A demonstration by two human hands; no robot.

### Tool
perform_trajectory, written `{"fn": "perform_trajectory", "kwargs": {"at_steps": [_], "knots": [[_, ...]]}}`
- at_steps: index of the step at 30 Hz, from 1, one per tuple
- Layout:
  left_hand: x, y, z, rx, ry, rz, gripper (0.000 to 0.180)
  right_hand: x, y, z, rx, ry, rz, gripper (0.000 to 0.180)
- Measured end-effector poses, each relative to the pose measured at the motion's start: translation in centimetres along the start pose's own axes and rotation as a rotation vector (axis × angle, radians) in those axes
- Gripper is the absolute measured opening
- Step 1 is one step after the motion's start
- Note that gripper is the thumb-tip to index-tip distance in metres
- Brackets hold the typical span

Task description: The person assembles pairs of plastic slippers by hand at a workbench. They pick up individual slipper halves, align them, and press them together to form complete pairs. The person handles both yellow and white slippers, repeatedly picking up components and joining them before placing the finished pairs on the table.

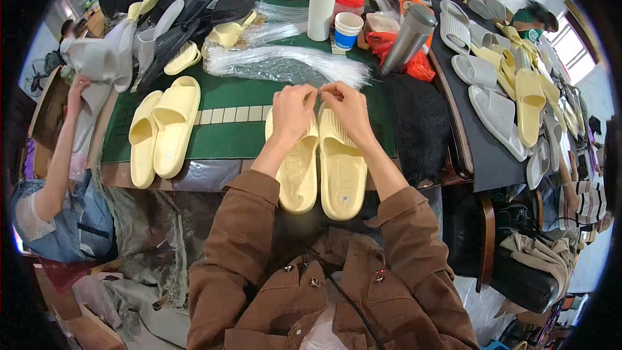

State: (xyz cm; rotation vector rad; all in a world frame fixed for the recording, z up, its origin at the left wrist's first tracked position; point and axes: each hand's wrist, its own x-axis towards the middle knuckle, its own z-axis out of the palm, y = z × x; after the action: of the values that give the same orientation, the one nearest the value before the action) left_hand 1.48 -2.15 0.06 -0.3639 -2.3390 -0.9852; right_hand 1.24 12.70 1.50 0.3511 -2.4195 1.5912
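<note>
Two pale yellow slide slippers lie side by side in front of me, soles down: the left slipper [299, 181] and the right slipper [343, 185], heels past the table's near edge. Over the left one's strap my left hand [293, 113] is closed in a pinch. My right hand [348, 111] pinches as well, above the other strap, fingertips almost meeting the left's. Whatever lies between the fingers is too small to make out. Just beyond them is a bundle of clear plastic strands [285, 65]. Another pair of yellow slippers [173, 126] rests to the left.
Behind stand a white tumbler [322, 3], a paper cup [348, 30], a red-lidded tub [350, 1] and a leaning steel flask [408, 39]. Piled slippers [188, 26] occupy the far left; more slippers [495, 113] cover the right table. A co-worker's arm [61, 149] reaches in at left.
</note>
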Motion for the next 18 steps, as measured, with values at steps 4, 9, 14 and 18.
{"fn": "perform_trajectory", "kwargs": {"at_steps": [4, 9, 14, 18], "knots": [[0.0, -0.5, 0.1, 0.065, 0.041, -0.028, 0.012, 0.3, 0.6, 0.0, 0.162, 0.010, 0.048, 0.016], [-0.1, -0.8, -0.2, 0.043, 0.007, -0.176, 0.013, 0.6, 0.5, -0.4, 0.155, -0.050, 0.208, 0.015], [-0.2, -0.2, 0.1, 0.162, 0.037, 0.102, 0.014, 0.4, 0.3, -0.4, -0.034, -0.025, 0.118, 0.018], [0.2, -0.5, 0.4, 0.012, -0.093, 0.011, 0.014, 0.5, 1.1, -0.2, -0.029, 0.007, 0.043, 0.016]]}}
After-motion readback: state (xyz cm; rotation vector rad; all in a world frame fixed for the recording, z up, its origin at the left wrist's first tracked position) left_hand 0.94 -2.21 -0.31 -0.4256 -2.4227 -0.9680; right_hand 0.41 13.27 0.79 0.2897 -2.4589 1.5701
